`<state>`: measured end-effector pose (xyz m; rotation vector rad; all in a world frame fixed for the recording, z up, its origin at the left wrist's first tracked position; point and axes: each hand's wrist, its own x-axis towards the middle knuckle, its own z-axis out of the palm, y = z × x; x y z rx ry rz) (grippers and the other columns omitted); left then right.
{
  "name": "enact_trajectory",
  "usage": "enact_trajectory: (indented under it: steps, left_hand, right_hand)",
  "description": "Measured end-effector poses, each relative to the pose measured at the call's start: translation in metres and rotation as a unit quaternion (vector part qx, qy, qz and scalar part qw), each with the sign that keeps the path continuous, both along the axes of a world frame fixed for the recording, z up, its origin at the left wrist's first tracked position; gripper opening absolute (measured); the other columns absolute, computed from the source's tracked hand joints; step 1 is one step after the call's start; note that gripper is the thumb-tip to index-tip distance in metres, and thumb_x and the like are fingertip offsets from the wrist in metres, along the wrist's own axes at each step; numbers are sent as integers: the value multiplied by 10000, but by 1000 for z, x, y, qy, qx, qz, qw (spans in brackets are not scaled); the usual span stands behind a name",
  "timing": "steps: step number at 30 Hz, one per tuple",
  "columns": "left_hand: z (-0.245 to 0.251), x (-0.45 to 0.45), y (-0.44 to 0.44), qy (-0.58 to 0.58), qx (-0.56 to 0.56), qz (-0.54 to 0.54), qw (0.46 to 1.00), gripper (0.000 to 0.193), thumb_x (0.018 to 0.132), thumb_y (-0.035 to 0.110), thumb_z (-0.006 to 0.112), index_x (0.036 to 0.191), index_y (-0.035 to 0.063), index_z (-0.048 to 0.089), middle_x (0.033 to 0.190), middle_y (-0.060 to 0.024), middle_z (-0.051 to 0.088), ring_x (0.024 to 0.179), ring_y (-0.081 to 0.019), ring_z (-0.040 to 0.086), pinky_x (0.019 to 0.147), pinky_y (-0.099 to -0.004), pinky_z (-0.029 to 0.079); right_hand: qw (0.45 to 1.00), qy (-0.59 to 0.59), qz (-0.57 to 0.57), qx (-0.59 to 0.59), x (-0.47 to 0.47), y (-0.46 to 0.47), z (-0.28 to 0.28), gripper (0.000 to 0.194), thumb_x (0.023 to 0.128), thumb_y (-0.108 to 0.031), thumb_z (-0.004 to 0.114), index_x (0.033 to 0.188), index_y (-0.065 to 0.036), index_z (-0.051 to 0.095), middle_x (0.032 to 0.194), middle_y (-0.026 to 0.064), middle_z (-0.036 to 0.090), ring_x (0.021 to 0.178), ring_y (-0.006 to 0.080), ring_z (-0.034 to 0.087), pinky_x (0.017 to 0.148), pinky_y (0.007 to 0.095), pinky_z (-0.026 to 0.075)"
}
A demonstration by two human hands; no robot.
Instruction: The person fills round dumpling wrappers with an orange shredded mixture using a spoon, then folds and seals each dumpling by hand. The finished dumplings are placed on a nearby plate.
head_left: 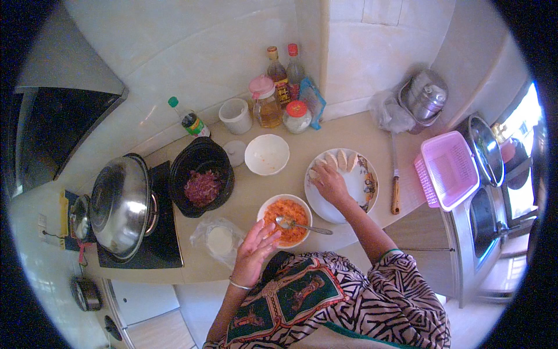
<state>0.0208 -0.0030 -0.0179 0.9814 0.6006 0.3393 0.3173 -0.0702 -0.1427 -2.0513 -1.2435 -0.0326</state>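
My right hand reaches over a white patterned plate, its fingers on a pale dumpling at the end of a row of dumplings. Whether the fingers grip that dumpling is partly hidden. My left hand, wearing a bangle, is held palm up with fingers apart and nothing in it. Beside it stands a white bowl of shredded orange filling with a metal spoon resting in it. Left of that hand, a stack of round dough wrappers lies on a clear plastic bag.
An empty-looking white bowl and a black pot with purplish shreds stand behind. A lidded wok sits on the cooktop at left. Bottles and jars line the wall. A knife and pink basket are at right.
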Motion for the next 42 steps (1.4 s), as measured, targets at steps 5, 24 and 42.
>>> enact_trajectory:
  steps: [5, 24, 42]
  left_hand:
    - [0, 1, -2, -2, -6, -1, 1000, 662, 858, -11, 497, 1467, 37, 243, 1435, -187, 386, 1276, -305, 464, 1037, -379, 405]
    - [-4, -9, -2, 12, -12, 26, 1000, 588, 904, 20, 522, 1449, 55, 305, 1396, -159, 439, 1246, -279, 496, 1004, -359, 424]
    - [0, -14, -3, 6, -18, 50, 999, 558, 910, 53, 532, 1432, 49, 331, 1377, -149, 465, 1227, -269, 510, 1004, -363, 429]
  right_hand:
    - [1000, 31, 3, -4, -2, -4, 3, 358, 770, -51, 634, 1123, -59, 573, 1107, 171, 590, 942, 394, 602, 776, 460, 524]
    - [998, -21, -7, 51, -1, -1, -9, 281, 764, -17, 630, 1041, -50, 597, 1029, 159, 601, 908, 384, 602, 764, 448, 517]
    - [999, -8, -20, 28, 3, -4, -11, 308, 773, -48, 646, 1077, -54, 596, 1090, 176, 598, 942, 389, 604, 791, 446, 521]
